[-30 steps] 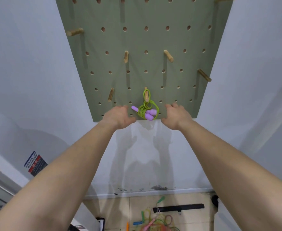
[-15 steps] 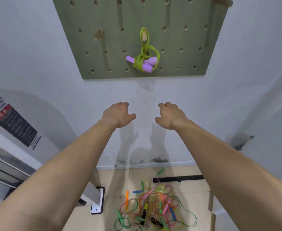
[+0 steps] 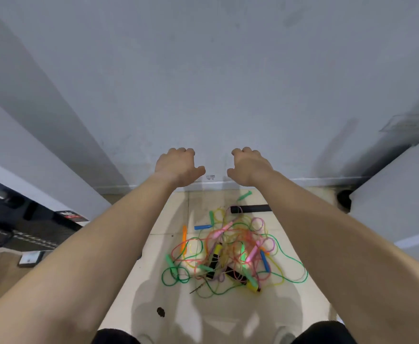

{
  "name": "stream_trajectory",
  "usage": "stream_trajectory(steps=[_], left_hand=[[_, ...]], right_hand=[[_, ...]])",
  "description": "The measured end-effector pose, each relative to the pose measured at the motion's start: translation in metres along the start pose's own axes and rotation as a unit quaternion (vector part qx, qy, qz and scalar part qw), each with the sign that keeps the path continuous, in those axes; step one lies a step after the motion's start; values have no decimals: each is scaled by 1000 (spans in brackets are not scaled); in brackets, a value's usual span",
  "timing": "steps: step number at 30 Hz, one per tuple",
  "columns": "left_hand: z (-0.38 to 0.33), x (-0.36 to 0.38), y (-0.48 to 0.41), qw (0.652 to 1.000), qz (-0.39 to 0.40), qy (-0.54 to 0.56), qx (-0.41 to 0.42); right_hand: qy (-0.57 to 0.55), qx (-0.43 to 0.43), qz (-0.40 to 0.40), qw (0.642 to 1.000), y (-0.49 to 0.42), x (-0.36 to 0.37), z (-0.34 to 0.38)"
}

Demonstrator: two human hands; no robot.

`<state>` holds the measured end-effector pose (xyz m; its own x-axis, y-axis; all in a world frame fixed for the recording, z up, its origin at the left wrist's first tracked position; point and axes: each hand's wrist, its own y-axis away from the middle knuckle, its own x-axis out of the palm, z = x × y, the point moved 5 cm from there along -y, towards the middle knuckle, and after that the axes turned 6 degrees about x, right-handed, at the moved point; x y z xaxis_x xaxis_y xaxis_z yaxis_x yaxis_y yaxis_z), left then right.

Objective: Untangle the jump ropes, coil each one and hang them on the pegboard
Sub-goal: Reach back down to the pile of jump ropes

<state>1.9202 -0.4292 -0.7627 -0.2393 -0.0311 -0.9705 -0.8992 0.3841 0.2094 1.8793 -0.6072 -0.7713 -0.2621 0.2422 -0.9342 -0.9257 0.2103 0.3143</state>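
Observation:
A tangled heap of jump ropes lies on the tiled floor below me, with green, pink, orange and yellow cords and green, blue, pink, orange and black handles. My left hand and my right hand hang in the air in front of the wall, above the heap, fingers loosely curled, holding nothing. The pegboard is out of view.
A black foam-covered bar lies at the far side of the heap near the white wall. White panels stand at left and right. Dark equipment with cables sits at the left. A small dark spot marks the floor.
The view has tilted down from the pegboard with its hung green rope to the floor heap. Both hands have dropped away from the board, empty.

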Motion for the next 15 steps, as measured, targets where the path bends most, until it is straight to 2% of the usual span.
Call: stream_trajectory(steps=[7, 11, 15], left_hand=[[4, 141, 20, 1000, 20, -5, 3], [1, 179, 66, 1000, 21, 21, 2], [-10, 206, 127, 998, 25, 55, 10]], right_hand=[[4, -4, 20, 1000, 6, 135, -25], [-9, -7, -9, 1000, 54, 167, -41], [-23, 2, 2, 1000, 117, 192, -52]])
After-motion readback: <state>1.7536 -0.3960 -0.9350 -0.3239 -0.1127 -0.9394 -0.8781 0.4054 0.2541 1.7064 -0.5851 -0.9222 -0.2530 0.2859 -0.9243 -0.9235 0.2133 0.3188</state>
